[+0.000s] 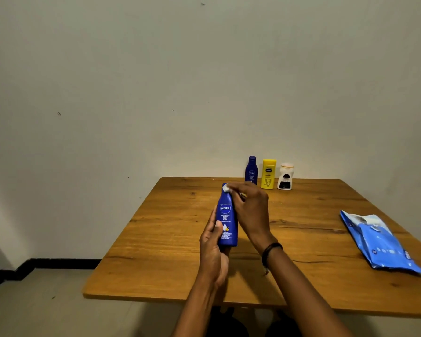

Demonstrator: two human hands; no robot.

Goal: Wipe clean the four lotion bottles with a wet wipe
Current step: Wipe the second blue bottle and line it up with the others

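Four lotion bottles are in view, all of smooth plastic. One is in the person's grip: a tall dark-blue bottle [227, 217] with a rounded shoulder tapering to a narrow cap and a white round logo on its label, held upright above the middle of the desk [170, 242]. The left hand [213, 251] wraps around its lower body from the left, thumb laid across the printed front. The right hand [249, 207] reaches over from the right with its fingers pinched on a small crumpled white wet wipe [226, 189], pressed against the cap and neck of that bottle. The other three stand in a close row at the far edge of the desk, near the wall: one smaller dark-blue bottle [251, 170] of the same tapering shape, one squat yellow bottle [268, 173] with a flat-topped yellow cap, and one short white bottle [285, 176] with a pale rounded cap and a black patch on its label. One glossy, creased blue soft pack [377, 242] lies flat on the right side of the desk, well apart from the bottles. The desk top is a single slab of orange-brown wood with dark grain lines and knots. A single dark band [270, 251] circles the right wrist.
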